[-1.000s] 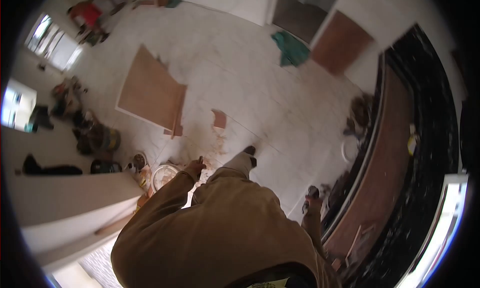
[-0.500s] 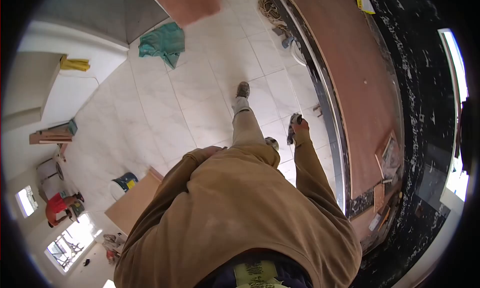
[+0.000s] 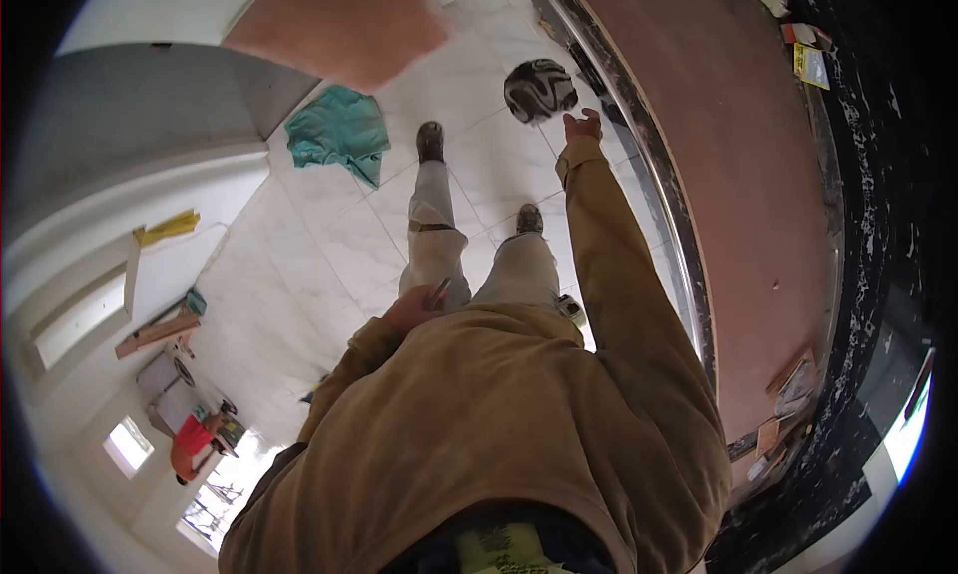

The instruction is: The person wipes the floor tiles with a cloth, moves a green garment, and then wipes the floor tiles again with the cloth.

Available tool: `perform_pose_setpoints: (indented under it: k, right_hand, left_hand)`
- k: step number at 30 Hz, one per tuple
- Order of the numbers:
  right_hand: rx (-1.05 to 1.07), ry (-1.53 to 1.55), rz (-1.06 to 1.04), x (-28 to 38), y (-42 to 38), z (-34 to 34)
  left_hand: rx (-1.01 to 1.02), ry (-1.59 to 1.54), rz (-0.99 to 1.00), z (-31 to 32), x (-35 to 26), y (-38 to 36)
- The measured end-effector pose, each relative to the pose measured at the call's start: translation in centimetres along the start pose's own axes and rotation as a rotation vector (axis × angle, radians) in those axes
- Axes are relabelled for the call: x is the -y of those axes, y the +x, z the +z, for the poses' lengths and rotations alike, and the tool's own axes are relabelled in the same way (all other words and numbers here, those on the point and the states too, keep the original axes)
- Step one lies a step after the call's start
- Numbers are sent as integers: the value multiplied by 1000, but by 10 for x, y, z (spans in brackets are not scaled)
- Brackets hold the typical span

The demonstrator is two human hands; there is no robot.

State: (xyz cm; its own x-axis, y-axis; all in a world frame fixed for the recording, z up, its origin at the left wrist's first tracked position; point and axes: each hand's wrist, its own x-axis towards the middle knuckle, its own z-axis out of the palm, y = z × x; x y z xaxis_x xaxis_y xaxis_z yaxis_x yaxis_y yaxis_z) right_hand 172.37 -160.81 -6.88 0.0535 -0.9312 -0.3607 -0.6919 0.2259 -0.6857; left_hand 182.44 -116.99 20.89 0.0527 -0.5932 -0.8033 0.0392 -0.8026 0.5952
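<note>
My right hand is stretched forward at the end of a brown sleeve, fingers apart. A rounded black-and-white bundle sits just off its fingertips, over the white floor tiles and beside the counter's metal rim. My left hand stays close to my waist, closed around a thin dark stick-like tool. Both of my shoes stand on the tiles below.
A curved counter with a brown board top and black stone edge runs along the right, with small boxes and wood scraps on it. A teal cloth lies on the floor. A brown panel leans far ahead. A person in red crouches at lower left.
The view has swung along the counter. My right arm has reached forward from my side, and the black-and-white bundle it carried now sits off its fingertips. My left hand stayed at my waist.
</note>
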Motion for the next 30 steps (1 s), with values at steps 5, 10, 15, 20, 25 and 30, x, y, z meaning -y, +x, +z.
perform_pose_setpoints:
  k: [5, 10, 15, 20, 25, 30]
  right_hand:
    - [132, -279, -16, -11, 17, 14]
    - [223, -493, 71, -37, 38, 88]
    - [329, -506, -87, -15, 116, 214]
    - [445, -696, -394, 3, 240, 327]
    - [262, -754, -757, -91, 333, 397]
    - [92, -798, -885, -123, 372, 435]
  left_hand:
    - [406, 97, 29, -112, -43, 87]
    - [784, 367, 19, -192, -83, 224]
    - [662, 840, 260, -173, -91, 410]
    - [781, 1050, 508, -159, -118, 552]
    - [739, 1233, 694, -208, -84, 628]
    - [714, 1315, 738, -211, -96, 684]
